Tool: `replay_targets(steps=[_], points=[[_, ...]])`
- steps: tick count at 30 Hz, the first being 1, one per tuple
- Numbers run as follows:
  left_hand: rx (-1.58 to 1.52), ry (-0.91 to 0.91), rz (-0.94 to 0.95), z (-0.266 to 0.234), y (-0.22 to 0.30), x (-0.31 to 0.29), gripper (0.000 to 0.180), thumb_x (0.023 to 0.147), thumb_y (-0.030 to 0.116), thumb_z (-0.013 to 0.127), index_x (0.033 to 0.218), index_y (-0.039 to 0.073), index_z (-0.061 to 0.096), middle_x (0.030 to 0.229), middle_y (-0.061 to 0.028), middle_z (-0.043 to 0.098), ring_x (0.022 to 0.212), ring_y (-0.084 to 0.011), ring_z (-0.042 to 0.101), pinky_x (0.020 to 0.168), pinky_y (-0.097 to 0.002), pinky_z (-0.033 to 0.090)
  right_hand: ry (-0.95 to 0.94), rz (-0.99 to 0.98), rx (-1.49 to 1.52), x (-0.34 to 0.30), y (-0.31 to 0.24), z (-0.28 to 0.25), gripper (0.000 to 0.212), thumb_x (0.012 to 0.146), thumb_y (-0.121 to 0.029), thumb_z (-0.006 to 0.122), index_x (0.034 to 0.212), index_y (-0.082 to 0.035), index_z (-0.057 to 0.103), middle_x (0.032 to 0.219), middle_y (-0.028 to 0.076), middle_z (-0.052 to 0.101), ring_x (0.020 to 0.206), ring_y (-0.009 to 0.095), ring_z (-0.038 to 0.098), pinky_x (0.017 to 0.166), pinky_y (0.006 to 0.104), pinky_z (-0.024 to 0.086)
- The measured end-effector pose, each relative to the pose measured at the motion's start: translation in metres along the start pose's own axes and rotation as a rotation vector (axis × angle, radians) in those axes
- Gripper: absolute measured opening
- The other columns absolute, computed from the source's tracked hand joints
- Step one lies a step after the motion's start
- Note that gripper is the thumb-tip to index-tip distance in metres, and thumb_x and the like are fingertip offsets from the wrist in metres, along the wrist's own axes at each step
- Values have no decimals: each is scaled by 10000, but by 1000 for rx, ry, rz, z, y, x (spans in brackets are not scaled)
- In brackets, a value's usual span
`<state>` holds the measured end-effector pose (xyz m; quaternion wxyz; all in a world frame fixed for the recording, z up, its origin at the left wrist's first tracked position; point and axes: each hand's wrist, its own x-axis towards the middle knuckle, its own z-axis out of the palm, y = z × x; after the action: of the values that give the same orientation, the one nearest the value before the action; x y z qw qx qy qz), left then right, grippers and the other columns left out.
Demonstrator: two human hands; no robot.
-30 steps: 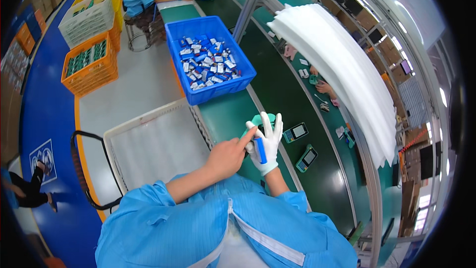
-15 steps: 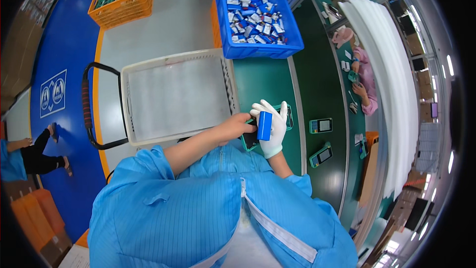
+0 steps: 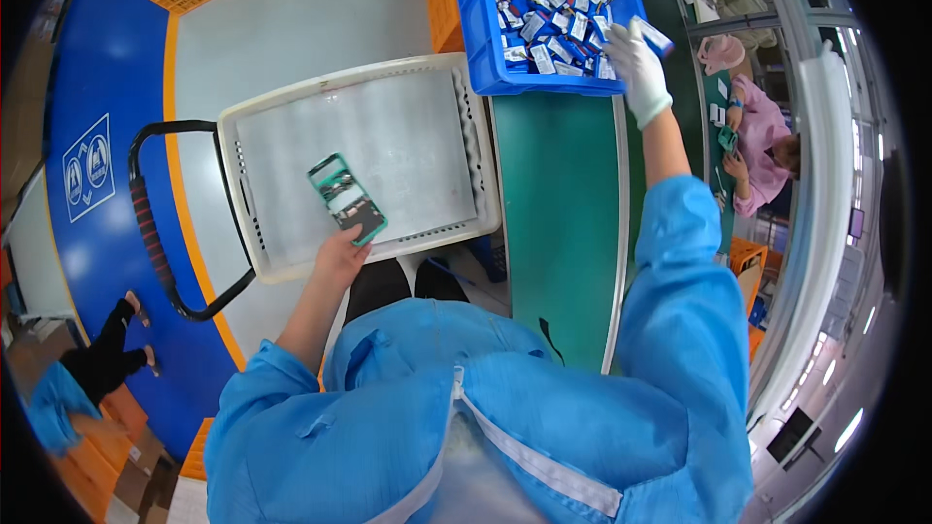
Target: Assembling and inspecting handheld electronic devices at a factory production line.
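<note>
While our left hand (image 3: pixel 338 254) grips the green-framed rectangular circuit fixture (image 3: pixel 347 199) over the white perforated plastic tray (image 3: pixel 291 126), its long axis angling away, our gloved right hand (image 3: pixel 639 63) pinches a small blue-white part (image 3: pixel 655 36) beyond that tray, above the blue plastic bin (image 3: pixel 466 10).

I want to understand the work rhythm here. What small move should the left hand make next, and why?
Probably lower and release: the bare left hand holds the green-framed rectangular device over the white plastic tray, while the white-gloved right hand reaches over the blue plastic bin.
</note>
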<state>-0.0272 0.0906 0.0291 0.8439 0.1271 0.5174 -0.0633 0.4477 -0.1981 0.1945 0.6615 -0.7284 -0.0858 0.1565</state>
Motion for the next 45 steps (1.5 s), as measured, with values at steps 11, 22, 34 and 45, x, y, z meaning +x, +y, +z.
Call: replay_targets(steps=[11,22,34,45], points=[[-218,-20,71,48,8,179,283,875,10,650,1126,91,547,1077,-23,628,1031,-150,591,982,-335,492,116,157,-1256,10,40,29,411,904,-473,498,1105,-176,698,959,106,696,919,268,656,805,339,482],[355,-126,-32,172,15,375,395,970,355,518,1157,7,514,990,-155,652,906,-291,664,779,-371,567,120,113,-953,8,42,41,318,947,-295,520,1085,-80,709,838,9,674,698,65,551,685,222,436],[620,112,108,123,34,348,403,894,357,611,1088,4,592,856,-110,651,669,-204,648,618,-316,529,171,68,-934,4,41,42,296,948,-286,539,1054,-77,720,775,-30,642,615,32,472,578,197,387],[2396,-860,1087,161,1,305,431,789,51,552,1210,129,601,1343,-8,496,1072,-226,562,834,-372,513,138,-1,-944,5,46,34,338,943,-342,526,1069,-93,717,737,-18,605,636,53,495,613,211,405]])
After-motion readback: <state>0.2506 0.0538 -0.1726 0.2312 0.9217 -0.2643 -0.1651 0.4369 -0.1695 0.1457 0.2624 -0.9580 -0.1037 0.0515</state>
